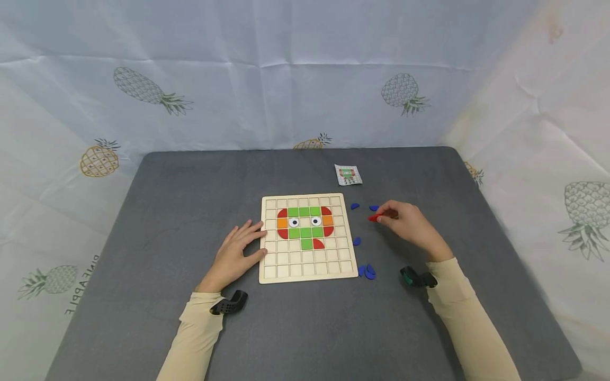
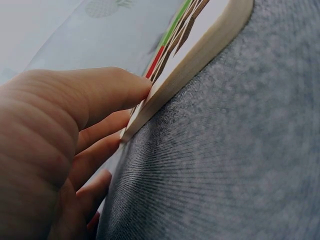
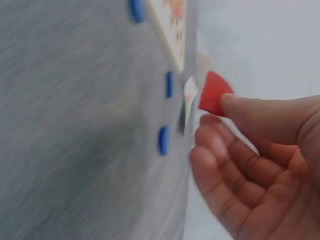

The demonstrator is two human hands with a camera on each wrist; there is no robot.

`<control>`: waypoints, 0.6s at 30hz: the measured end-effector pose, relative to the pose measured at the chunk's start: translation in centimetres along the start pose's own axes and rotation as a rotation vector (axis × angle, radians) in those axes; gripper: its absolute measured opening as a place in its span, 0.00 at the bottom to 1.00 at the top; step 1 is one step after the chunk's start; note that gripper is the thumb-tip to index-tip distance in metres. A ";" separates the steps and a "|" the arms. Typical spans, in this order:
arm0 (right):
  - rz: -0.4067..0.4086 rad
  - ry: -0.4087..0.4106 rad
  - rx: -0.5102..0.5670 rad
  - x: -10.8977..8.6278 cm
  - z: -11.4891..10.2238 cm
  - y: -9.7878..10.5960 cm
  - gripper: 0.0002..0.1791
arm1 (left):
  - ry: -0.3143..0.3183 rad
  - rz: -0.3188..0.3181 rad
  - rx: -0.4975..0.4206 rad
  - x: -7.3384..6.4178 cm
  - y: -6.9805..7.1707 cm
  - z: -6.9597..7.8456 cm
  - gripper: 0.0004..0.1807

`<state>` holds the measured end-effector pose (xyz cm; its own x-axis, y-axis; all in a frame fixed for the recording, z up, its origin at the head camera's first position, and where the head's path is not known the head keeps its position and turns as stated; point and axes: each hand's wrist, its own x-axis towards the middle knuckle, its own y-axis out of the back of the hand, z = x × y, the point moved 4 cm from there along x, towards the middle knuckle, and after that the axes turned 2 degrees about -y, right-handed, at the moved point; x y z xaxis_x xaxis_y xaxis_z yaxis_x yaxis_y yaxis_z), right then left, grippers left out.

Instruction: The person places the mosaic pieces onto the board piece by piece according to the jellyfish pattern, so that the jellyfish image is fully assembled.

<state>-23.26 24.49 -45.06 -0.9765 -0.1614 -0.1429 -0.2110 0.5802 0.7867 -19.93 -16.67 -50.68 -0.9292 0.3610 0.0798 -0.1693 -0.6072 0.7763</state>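
A wooden grid board (image 1: 286, 272) lies on the dark table, bearing a pattern of green, red and orange tiles with two eye tiles. My left hand (image 1: 233, 256) rests at the board's left edge, fingers spread, the thumb (image 2: 120, 90) touching the rim in the left wrist view. Right of the board, my right hand (image 1: 405, 222) pinches a red quarter-circle tile (image 3: 215, 92) between thumb and fingers, held above the table. On the board, a red quarter-circle tile (image 1: 318, 244) sits beside the lowest green tile (image 1: 307, 244).
Several blue petal-shaped pieces (image 1: 370, 274) lie along the board's right side, one blue piece (image 1: 355, 206) near its upper right corner. A small pattern card (image 1: 348, 175) lies behind the board. Pineapple-print cloth (image 1: 305, 106) hangs behind the table (image 1: 305, 328).
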 end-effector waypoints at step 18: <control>-0.082 0.154 0.155 3.1 -8.4 -1.7 0.07 | 0.001 -0.005 -0.007 0.0 0.1 0.1 0.28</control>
<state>-25.54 16.28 -41.82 -0.9401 -0.3259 -0.0999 -0.3052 0.6739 0.6728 -19.91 -16.67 -50.55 -0.9288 0.3629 0.0755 -0.1760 -0.6108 0.7720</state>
